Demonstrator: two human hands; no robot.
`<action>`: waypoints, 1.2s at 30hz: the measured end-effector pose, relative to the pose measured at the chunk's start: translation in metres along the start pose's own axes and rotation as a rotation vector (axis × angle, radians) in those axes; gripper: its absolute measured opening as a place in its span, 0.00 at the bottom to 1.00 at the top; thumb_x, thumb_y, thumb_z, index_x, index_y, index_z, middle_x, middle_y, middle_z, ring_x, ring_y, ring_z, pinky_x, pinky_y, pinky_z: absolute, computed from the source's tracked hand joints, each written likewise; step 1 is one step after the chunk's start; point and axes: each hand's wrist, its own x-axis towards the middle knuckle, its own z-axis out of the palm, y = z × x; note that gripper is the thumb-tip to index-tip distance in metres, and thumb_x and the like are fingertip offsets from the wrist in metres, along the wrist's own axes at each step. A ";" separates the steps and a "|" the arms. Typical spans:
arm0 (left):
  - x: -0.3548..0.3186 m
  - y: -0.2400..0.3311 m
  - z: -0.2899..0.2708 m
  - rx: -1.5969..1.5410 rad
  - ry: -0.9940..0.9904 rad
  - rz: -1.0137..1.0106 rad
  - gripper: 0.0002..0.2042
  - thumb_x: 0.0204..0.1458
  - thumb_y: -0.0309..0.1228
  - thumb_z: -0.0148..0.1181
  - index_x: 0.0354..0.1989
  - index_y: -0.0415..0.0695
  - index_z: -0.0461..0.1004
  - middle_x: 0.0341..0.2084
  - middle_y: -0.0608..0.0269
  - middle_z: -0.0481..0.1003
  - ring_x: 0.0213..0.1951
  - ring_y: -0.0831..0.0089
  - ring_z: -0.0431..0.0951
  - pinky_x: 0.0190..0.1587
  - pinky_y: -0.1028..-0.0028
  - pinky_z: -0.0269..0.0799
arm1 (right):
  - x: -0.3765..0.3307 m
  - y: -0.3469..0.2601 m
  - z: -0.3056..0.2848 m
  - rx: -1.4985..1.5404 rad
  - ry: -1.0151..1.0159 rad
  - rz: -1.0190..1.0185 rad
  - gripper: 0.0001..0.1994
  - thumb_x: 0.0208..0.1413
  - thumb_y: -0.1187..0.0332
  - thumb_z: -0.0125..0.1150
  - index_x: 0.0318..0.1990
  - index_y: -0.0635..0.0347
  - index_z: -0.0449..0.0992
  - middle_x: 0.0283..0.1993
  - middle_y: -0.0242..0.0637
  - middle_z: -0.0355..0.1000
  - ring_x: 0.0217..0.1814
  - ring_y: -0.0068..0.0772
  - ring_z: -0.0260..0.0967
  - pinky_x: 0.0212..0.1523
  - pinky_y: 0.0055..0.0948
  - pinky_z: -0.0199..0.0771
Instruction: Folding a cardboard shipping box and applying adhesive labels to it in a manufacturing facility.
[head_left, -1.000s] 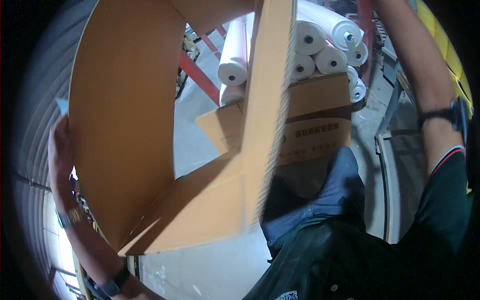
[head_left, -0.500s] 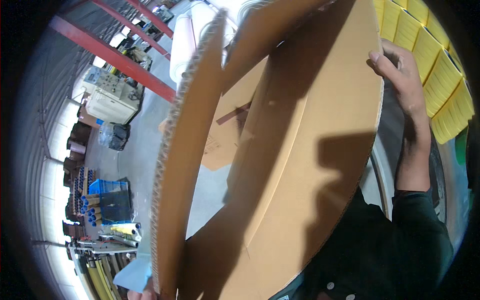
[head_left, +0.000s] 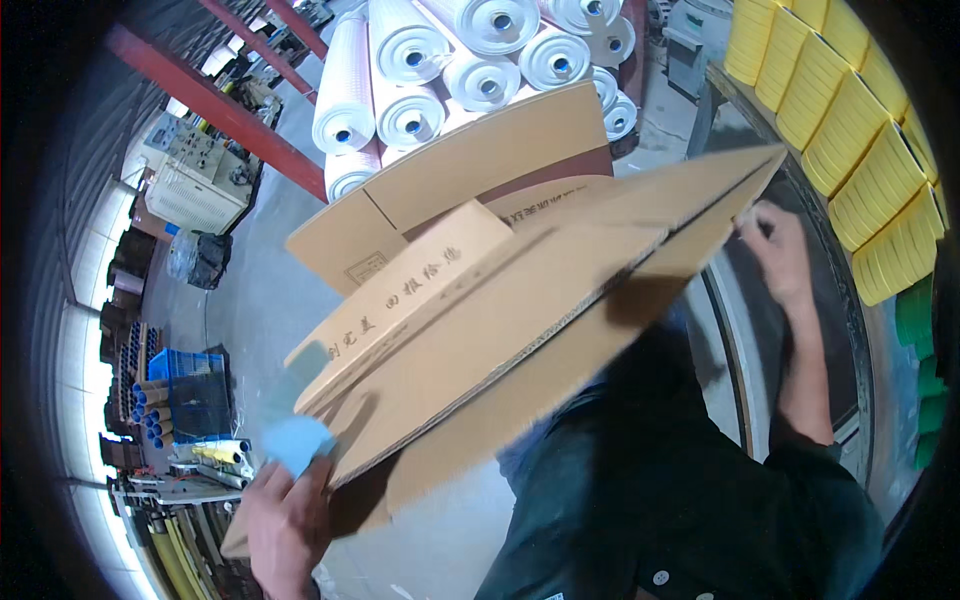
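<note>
A large brown cardboard box [head_left: 530,290] is held tilted in front of me, partly folded, with its flaps standing out and dark print on its side. My right hand [head_left: 778,250] pinches the box's edge near its right corner. At the lower left, my left hand [head_left: 290,525] is closed around a light blue piece [head_left: 300,445] beside the box's lower end. That piece is smooth and blurred, and its kind is not clear. Whether the left fingers also grip the cardboard is hidden.
White wrapped rolls [head_left: 410,55] are stacked ahead. Yellow packs [head_left: 840,130] stand at the right beside a dark-framed table [head_left: 825,330]. A red beam [head_left: 230,120], a cream machine [head_left: 195,175] and a blue crate [head_left: 190,395] are to the left.
The box has tipped down and turned, so its printed outer side shows instead of its open inside. My left hand has come further into view with the light blue piece; my right hand has moved lower.
</note>
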 end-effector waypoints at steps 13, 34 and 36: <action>0.162 -0.114 0.188 0.032 -0.087 0.017 0.07 0.45 0.22 0.54 0.33 0.41 0.76 0.27 0.53 0.75 0.33 0.53 0.76 0.35 0.59 0.72 | 0.109 0.030 0.029 -0.273 0.085 -0.129 0.08 0.50 0.70 0.61 0.30 0.69 0.73 0.31 0.45 0.70 0.37 0.44 0.71 0.40 0.34 0.69; 0.202 -0.136 0.316 -0.237 -0.103 -0.300 0.14 0.37 0.25 0.66 0.35 0.42 0.74 0.29 0.51 0.72 0.35 0.48 0.72 0.43 0.53 0.68 | 0.271 0.234 0.251 0.012 -0.896 0.467 0.03 0.49 0.81 0.60 0.31 0.65 0.76 0.25 0.31 0.71 0.24 0.19 0.64 0.26 0.22 0.65; 0.202 -0.144 0.330 -0.160 0.007 -0.260 0.10 0.39 0.25 0.62 0.32 0.43 0.72 0.27 0.52 0.71 0.35 0.46 0.71 0.42 0.51 0.68 | 0.281 0.244 0.255 -0.010 -0.935 0.477 0.03 0.49 0.81 0.61 0.31 0.65 0.76 0.25 0.30 0.71 0.25 0.19 0.64 0.26 0.23 0.65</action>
